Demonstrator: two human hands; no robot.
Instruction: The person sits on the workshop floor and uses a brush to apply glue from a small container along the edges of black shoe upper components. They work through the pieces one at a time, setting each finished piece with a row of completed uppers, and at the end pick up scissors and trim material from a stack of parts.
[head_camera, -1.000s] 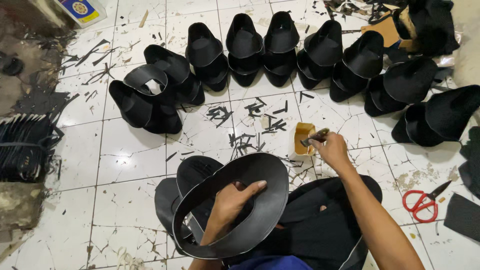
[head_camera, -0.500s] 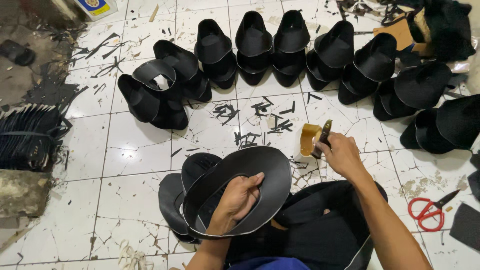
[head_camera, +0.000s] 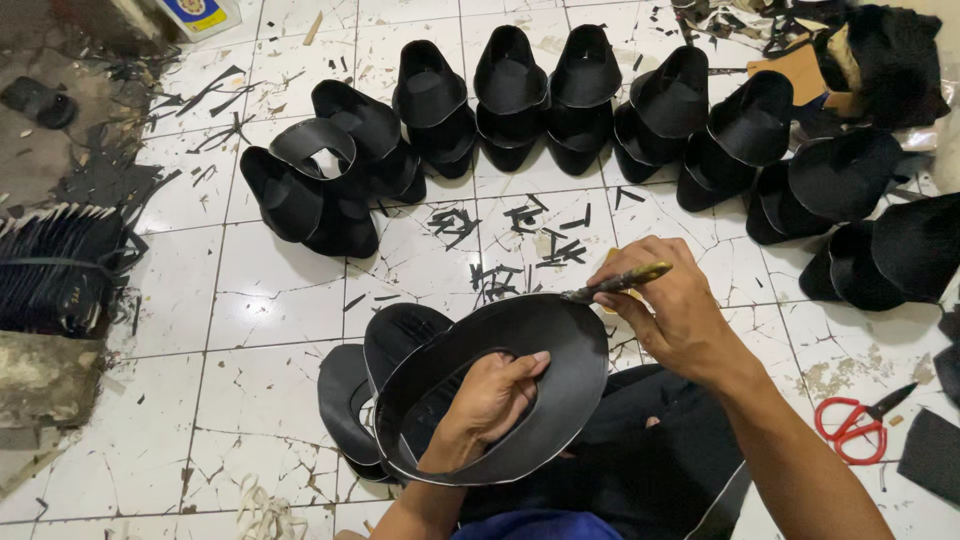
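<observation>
Black oval brim piece (head_camera: 545, 350) held low centre, over the lap on dark cloth (head_camera: 640, 470), tilted toward the camera. Left hand (head_camera: 490, 395) sits inside its opening, fingers curled over the inner edge, grasping it. Right hand (head_camera: 675, 310) clenched around a small brush (head_camera: 615, 283) with a yellowish handle, tip touching the brim's upper right edge. More black brim pieces (head_camera: 385, 350) stacked just left, under the held one.

Top left corner: a boxy package (head_camera: 200, 12), pale with a blue and yellow label, cut off by the frame edge. Top right: a brown cardboard sheet (head_camera: 805, 70) among dark scraps.

Versus half a second ago: the brush was up off the brim, near a small yellowish pot on the floor; now it is down at the brim edge and the right hand covers that pot. Left-hand grip unchanged.

Further out, a row of finished black hat shapes (head_camera: 510, 85) arcs across the white tiled floor (head_camera: 270, 290), black offcuts (head_camera: 520, 245) scattered between. Red scissors (head_camera: 860, 425) lie right. Bundle of black strips (head_camera: 55, 265) at left edge
</observation>
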